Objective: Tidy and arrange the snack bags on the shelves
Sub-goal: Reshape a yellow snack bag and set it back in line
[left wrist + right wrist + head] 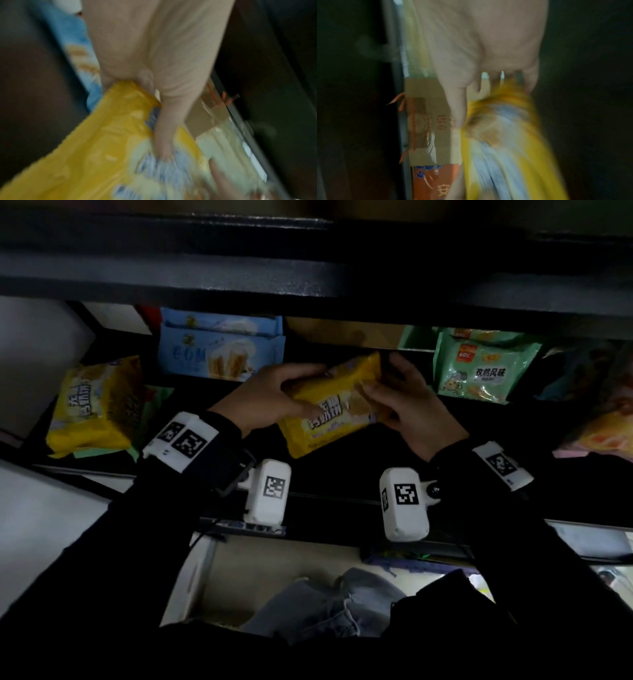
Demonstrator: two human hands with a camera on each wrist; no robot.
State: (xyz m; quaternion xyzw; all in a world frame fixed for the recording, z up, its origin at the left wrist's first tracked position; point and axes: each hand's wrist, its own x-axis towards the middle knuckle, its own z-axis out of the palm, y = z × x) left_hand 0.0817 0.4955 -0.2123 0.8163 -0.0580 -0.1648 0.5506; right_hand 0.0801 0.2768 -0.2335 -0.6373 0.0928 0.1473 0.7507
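Note:
A yellow snack bag [334, 405] is held tilted above the dark shelf, in front of a brown box. My left hand [270, 397] grips its left end, thumb on the front and fingers behind. My right hand [407, 402] grips its right end. In the left wrist view the thumb [164, 128] presses on the yellow snack bag [96, 155]. The right wrist view is blurred; the fingers [458, 105] pinch the crumpled end of the yellow snack bag [505, 142].
A second yellow bag [96, 405] leans at the left over green packs. Blue bags [219, 350] stand behind, and a green bag [483, 368] stands at the right. A brown box [342, 333] sits at the back. The upper shelf edge [308, 278] overhangs.

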